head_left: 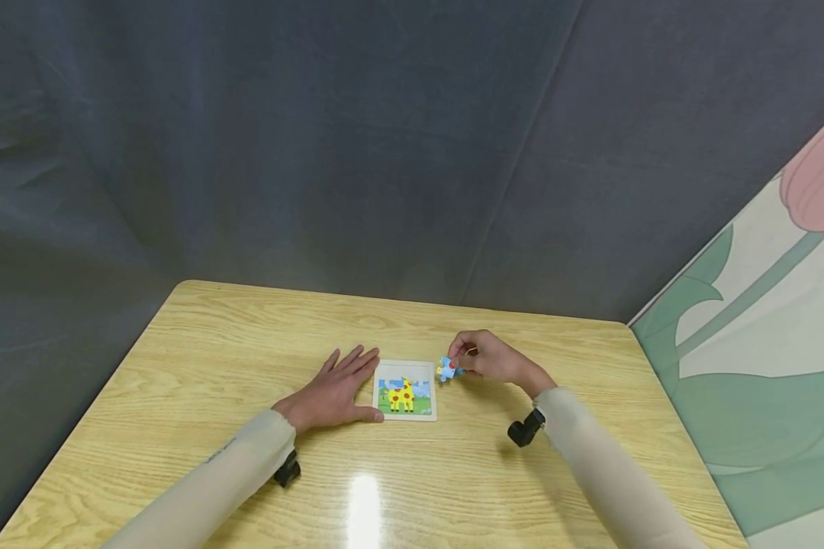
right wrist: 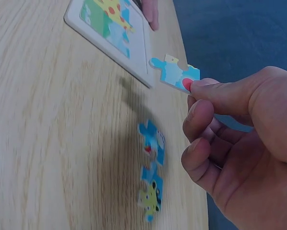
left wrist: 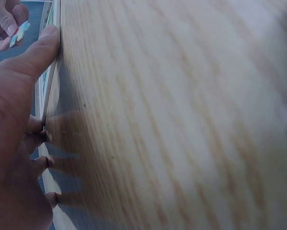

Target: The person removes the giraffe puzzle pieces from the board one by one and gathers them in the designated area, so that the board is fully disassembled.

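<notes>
A white-rimmed puzzle tray (head_left: 435, 404) lies on the table, its lower part filled with a yellow giraffe with red spots (head_left: 401, 396) over green and blue. The tray's upper strip is bare. Beside its left edge my left hand (head_left: 333, 394) rests with fingers spread, thumb and fingertips at the rim. To the right of the tray, my right hand (head_left: 492, 360) pinches a puzzle piece (right wrist: 174, 74), light blue with a red spot and bits of yellow, between thumb and index finger. The piece is held above the table; the other fingers curl loosely.
Two loose puzzle pieces lie below the right hand: a blue one with a red spot (right wrist: 152, 142) and one with yellow and black marks (right wrist: 150, 194). The wooden table (head_left: 247, 328) ends at a dark curtain (head_left: 357, 152). A flower-painted panel (head_left: 762, 366) stands at the right.
</notes>
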